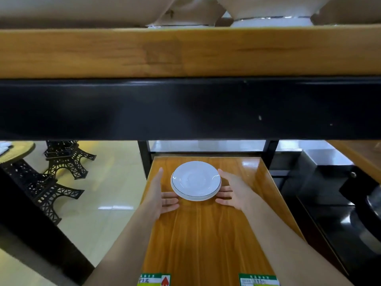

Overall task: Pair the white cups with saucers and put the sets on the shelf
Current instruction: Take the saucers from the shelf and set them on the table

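Note:
A small stack of white saucers with a thin dark rim line lies on the lower wooden shelf. My left hand is open at the stack's left side, fingertips at or just under its near edge. My right hand is open at the right side in the same way. I cannot tell if the fingers touch the saucers. White crockery, possibly cups, stands on the upper wooden shelf, mostly cut off by the top of the view.
A black metal beam under the upper shelf spans the view just above the lower shelf. Black tower models stand at the left over a tiled floor. Dark cabinets and a metal pot are at the right. Green price tags mark the front edge.

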